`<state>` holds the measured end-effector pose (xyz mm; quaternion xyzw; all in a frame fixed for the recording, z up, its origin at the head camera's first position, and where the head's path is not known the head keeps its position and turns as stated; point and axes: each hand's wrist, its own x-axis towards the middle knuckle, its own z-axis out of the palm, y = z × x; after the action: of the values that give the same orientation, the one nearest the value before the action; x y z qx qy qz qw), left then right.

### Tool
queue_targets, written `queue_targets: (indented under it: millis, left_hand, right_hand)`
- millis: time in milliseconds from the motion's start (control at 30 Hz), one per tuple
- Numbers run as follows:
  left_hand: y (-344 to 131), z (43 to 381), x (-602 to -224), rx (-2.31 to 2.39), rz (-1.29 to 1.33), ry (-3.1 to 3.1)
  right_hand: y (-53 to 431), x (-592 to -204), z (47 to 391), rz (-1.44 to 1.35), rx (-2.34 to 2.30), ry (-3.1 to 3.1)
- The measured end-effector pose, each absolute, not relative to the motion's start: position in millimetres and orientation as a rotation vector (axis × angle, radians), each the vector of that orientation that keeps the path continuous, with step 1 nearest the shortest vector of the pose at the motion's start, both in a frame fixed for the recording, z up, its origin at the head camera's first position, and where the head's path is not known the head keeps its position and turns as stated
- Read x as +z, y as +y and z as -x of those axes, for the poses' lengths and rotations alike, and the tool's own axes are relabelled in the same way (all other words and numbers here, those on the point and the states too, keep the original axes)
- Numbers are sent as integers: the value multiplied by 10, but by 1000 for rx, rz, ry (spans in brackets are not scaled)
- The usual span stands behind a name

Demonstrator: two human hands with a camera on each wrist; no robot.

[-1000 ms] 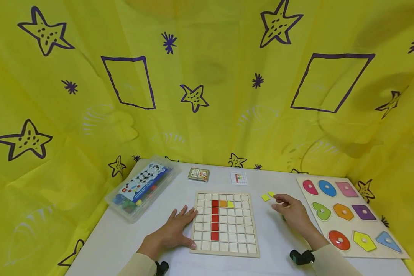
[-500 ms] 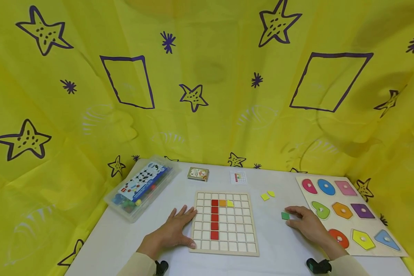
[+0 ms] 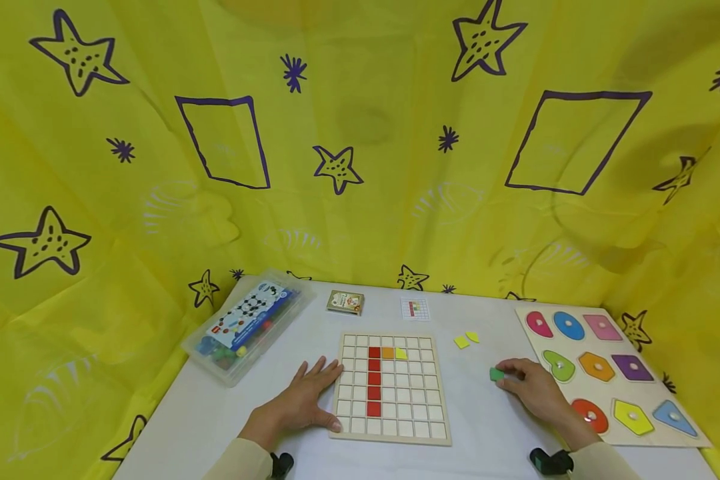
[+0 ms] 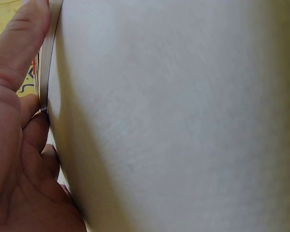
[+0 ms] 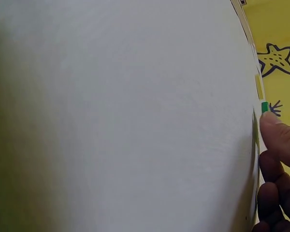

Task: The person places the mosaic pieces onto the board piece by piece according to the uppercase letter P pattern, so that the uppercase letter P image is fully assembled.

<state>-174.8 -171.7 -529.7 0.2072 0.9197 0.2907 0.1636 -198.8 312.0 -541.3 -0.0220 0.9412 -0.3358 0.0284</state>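
Note:
A wooden grid board lies on the table, with a column of red square tiles, an orange tile and a yellow tile in its cells. Along its left edge rests my left hand, fingers spread, thumb near the lower corner; the left wrist view shows the thumb against the rim. To the right of the board, my right hand pinches a green square tile between thumb and fingers. In the right wrist view the green tile's end sticks out past the thumb.
Two yellow pieces lie right of the board. Behind it are a small printed grid card and a card box. A clear plastic case stands at left, a shape puzzle board at right. A yellow curtain encloses the table.
My right hand has left the yellow pieces and moved down and right to the green tile, which it now pinches with the tile tilted. The left hand stays still.

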Motion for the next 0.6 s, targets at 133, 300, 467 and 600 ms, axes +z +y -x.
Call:
queue_targets:
  millis: [133,300,467,600]
  left_hand:
    - [-1715,1750,-5298,831,-579,2620]
    - [-1716,1760,-5317,819,-549,2617]
    - [-1718,1769,-5332,814,-556,2620]
    - [-1715,1772,-5336,813,-552,2621]
  right_hand:
    - [3111,-5398,1986,28,-1114,2911]
    - [3075,-5373,1991,-65,-1251,2895]
    - [2992,-5366,2010,-139,-1355,2895]
    - [2906,-5390,2041,-162,-1422,2904]
